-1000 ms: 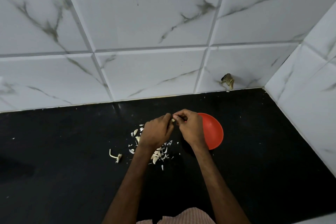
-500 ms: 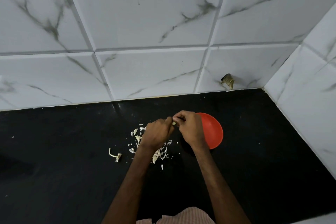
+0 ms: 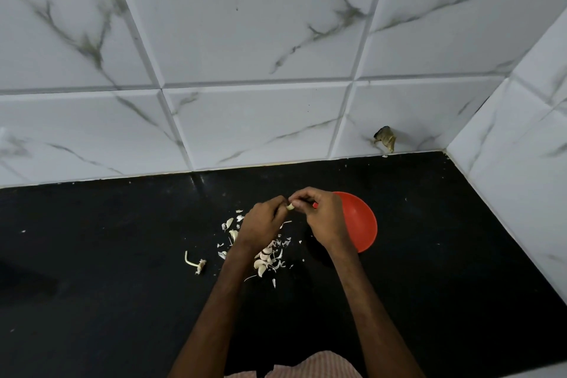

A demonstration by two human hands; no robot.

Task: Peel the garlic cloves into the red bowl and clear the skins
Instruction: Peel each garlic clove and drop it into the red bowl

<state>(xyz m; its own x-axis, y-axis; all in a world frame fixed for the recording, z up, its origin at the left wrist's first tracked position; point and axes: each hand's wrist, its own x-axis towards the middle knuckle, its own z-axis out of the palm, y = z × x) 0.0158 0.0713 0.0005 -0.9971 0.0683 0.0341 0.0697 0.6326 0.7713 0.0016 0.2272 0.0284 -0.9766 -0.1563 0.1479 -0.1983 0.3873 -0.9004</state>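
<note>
Little has shifted over the last second: the two hands stay pressed together at the fingertips, with the small pale garlic clove (image 3: pixel 290 207) between them showing a touch more. The fingers (image 3: pixel 302 196) of the right hand (image 3: pixel 325 218) curl in and pinch the clove from the right. The left hand (image 3: pixel 260 225) curls round it from the left, thumb side up. The clove is held above the black counter (image 3: pixel 92 255), just left of the red bowl (image 3: pixel 362 221), whose left part is hidden behind the right hand. Under the left wrist lies a scatter of skins and unpeeled cloves (image 3: pixel 270 258). A bare stalk (image 3: pixel 193 262) lies apart to their left. A dark scrap (image 3: pixel 385 138) clings to the marbled tile wall (image 3: pixel 245 40) behind the bowl.
</note>
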